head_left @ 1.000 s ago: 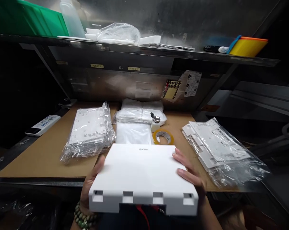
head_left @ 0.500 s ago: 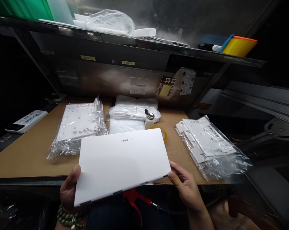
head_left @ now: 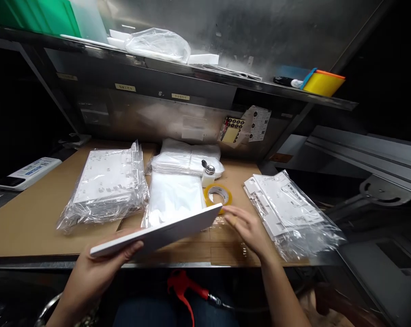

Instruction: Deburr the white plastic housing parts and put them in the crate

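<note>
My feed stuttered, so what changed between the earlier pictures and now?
The white panel has tipped from printed face up to nearly on edge. The left hand still grips it; the right hand has loosened its grip, contact unclear. The left bagged parts, right bagged parts and tape roll stayed put.

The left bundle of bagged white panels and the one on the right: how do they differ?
The left bundle looks thicker, while the right bundle looks flatter. The left bundle's panels are stacked fairly evenly; the right bundle's are staggered, one jutting out beside another. The left bundle slants toward the near left, the right bundle toward the near right. Both are white panels in clear, crinkled bags.
</note>
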A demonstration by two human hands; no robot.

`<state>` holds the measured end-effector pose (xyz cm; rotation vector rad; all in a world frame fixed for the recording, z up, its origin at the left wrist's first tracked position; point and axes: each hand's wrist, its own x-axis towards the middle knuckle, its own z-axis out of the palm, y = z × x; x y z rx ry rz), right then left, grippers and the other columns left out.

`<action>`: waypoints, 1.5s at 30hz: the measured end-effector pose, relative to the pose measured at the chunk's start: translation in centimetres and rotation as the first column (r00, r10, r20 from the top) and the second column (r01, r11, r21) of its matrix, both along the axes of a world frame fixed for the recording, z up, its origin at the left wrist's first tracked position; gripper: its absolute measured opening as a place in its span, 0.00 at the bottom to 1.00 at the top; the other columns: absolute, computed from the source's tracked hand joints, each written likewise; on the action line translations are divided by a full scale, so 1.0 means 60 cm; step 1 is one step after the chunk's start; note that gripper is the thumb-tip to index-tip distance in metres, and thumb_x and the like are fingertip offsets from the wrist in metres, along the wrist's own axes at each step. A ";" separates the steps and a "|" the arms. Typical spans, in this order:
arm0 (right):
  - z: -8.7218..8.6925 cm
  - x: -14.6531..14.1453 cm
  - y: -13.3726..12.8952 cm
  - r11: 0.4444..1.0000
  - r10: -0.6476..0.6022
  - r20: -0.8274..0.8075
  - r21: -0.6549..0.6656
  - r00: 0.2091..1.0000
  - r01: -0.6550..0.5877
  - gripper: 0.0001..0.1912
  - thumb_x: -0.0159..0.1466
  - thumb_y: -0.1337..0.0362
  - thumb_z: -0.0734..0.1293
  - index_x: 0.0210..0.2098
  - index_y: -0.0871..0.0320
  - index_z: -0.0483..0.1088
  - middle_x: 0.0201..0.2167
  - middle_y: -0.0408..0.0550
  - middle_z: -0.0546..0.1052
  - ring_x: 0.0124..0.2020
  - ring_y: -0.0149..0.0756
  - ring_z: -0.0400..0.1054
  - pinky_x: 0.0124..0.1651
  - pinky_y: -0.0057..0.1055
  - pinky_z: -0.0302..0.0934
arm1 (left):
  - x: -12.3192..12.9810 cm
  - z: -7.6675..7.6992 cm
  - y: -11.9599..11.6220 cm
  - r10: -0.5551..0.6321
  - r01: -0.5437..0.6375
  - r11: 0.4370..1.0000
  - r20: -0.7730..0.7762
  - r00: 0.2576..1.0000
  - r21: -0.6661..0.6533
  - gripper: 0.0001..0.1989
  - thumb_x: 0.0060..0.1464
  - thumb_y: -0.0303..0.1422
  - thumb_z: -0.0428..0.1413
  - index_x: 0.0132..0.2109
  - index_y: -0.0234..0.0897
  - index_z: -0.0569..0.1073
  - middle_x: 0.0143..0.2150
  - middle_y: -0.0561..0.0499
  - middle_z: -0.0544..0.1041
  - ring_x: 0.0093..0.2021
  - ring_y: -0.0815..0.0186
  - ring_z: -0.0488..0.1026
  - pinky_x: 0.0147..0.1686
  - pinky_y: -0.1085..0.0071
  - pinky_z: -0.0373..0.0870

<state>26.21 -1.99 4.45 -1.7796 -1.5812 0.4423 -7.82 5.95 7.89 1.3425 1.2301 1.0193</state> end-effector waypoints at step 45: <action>0.080 0.050 0.317 0.997 -0.027 0.581 -0.038 0.813 0.060 0.10 0.66 0.70 0.68 0.40 0.56 0.82 0.43 0.50 0.82 0.45 0.41 0.76 0.43 0.29 0.62 | -0.025 -0.066 0.001 -0.120 0.153 0.893 -0.103 0.987 0.423 0.10 0.57 0.33 0.65 0.47 0.50 0.82 0.46 0.56 0.84 0.45 0.63 0.82 0.49 0.75 0.78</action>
